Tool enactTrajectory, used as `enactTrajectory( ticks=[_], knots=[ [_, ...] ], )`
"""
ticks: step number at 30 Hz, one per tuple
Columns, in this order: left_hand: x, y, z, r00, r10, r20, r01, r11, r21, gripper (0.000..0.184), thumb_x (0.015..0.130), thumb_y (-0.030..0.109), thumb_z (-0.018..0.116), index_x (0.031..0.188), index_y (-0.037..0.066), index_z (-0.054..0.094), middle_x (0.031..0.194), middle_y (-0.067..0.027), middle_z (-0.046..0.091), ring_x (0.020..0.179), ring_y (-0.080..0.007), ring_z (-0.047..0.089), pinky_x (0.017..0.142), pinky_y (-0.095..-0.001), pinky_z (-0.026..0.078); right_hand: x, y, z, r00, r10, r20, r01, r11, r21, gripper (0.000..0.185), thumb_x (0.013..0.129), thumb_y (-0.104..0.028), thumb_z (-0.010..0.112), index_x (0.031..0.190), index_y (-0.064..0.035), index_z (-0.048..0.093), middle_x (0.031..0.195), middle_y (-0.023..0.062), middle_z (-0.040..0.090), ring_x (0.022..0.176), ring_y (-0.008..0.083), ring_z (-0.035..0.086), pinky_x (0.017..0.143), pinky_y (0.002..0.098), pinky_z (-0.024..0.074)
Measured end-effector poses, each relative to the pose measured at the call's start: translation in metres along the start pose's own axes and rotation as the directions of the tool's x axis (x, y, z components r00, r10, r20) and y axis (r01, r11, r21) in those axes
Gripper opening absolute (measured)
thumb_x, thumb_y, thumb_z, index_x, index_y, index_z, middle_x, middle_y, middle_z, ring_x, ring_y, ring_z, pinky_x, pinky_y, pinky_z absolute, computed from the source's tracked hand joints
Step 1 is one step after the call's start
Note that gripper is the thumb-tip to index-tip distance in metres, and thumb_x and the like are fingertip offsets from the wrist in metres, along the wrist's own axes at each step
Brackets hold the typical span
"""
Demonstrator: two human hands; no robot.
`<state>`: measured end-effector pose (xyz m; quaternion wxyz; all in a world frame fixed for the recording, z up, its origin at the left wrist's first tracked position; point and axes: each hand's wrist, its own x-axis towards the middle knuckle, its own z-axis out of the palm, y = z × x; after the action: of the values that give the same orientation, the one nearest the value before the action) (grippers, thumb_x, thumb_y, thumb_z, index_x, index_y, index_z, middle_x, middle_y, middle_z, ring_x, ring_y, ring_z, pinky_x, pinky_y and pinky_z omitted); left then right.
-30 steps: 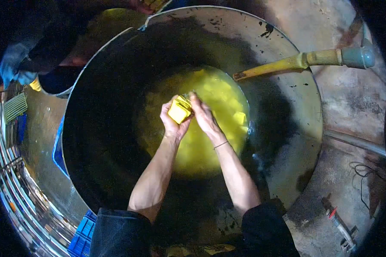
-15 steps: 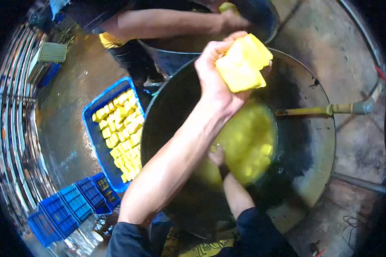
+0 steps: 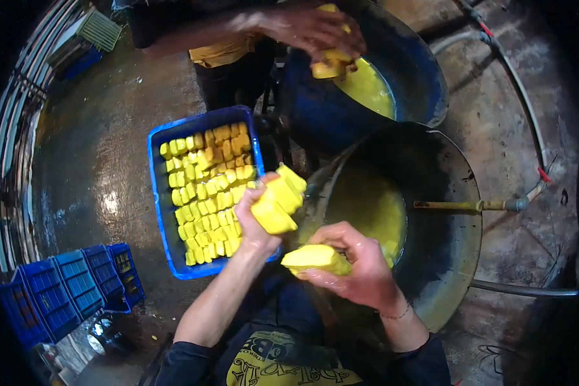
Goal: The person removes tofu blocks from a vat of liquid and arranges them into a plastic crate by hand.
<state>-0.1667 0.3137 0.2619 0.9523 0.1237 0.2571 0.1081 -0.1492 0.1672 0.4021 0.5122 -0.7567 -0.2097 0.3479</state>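
Note:
My left hand [image 3: 255, 235] is wrapped round a small stack of yellow tofu blocks [image 3: 278, 201], close to the right side of a blue crate. My right hand [image 3: 370, 269] grips another yellow tofu block [image 3: 318, 258] between thumb and fingers, above the near left edge of a large round vat [image 3: 441, 257]. Murky yellow liquid [image 3: 367, 199] fills the bottom of that vat. Rows of yellow tofu [image 3: 202, 212] lie packed in the blue crate [image 3: 159, 215], the farther ones in shadow.
Across from me, a co-worker's hand [image 3: 309, 32] holds yellow tofu over a second vat [image 3: 424, 83] with yellow liquid. A pipe [image 3: 457, 205] juts over my vat from the right. Stacked blue crates [image 3: 77, 283] stand at lower left on the wet floor [image 3: 109, 161].
My left hand has swung left and down from above the vat, its tofu still held. My right hand has come up out of the liquid with tofu. The view has shifted toward the crate.

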Motion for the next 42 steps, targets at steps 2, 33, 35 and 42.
enactTrajectory(
  ticks=[2,33,35,42],
  knots=[
    [-0.014,-0.001,-0.03,0.995,-0.087,0.057,0.087,0.996,-0.001,0.037,0.075,0.029,0.049,0.105,0.007,0.053,0.098,-0.0166,0.059,0.088,-0.0303,0.058,0.081,-0.0409,0.048,0.016,-0.005,0.032,0.992,-0.119,0.051,0.129,0.942,-0.31,0.037,0.067,-0.009,0.08,0.097,-0.0036,0.059,0.104,0.0143,0.061,0.101,0.0262,0.06,0.087,0.036,0.047],
    [-0.039,0.026,-0.233,0.985,0.086,0.148,-0.149,0.004,0.989,0.029,0.081,0.003,0.05,0.11,0.002,0.054,0.109,-0.0159,0.057,0.099,-0.0308,0.055,0.086,-0.0415,0.044,0.135,0.247,0.188,0.892,0.389,-0.231,-0.427,0.893,-0.141,0.073,0.069,-0.045,0.073,0.128,-0.0093,0.049,0.115,0.0221,0.058,0.109,0.0339,0.055,0.091,0.0394,0.0445],
    [-0.011,0.035,-0.196,0.852,0.41,0.325,-0.357,0.0,0.934,0.03,0.083,0.001,0.044,0.113,-0.001,0.052,0.111,-0.0147,0.055,0.105,-0.03,0.052,0.095,-0.0369,0.038,0.089,0.172,0.154,0.904,0.143,-0.403,-0.179,0.982,-0.054,0.055,0.077,-0.037,0.069,0.12,-0.0053,0.055,0.114,0.0181,0.06,0.101,0.0304,0.06,0.087,0.038,0.0469],
    [0.012,-0.093,0.155,0.564,-0.137,0.814,-0.772,0.262,0.579,0.016,0.08,0.003,0.054,0.095,0.0,0.057,0.091,-0.0104,0.057,0.086,-0.0192,0.057,0.079,-0.0303,0.047,-0.074,0.052,-0.057,0.816,-0.094,-0.57,0.115,0.993,0.0,0.04,0.073,-0.015,0.072,0.108,-0.0009,0.059,0.113,0.0186,0.053,0.103,0.0301,0.054,0.088,0.0424,0.045]
  ],
)
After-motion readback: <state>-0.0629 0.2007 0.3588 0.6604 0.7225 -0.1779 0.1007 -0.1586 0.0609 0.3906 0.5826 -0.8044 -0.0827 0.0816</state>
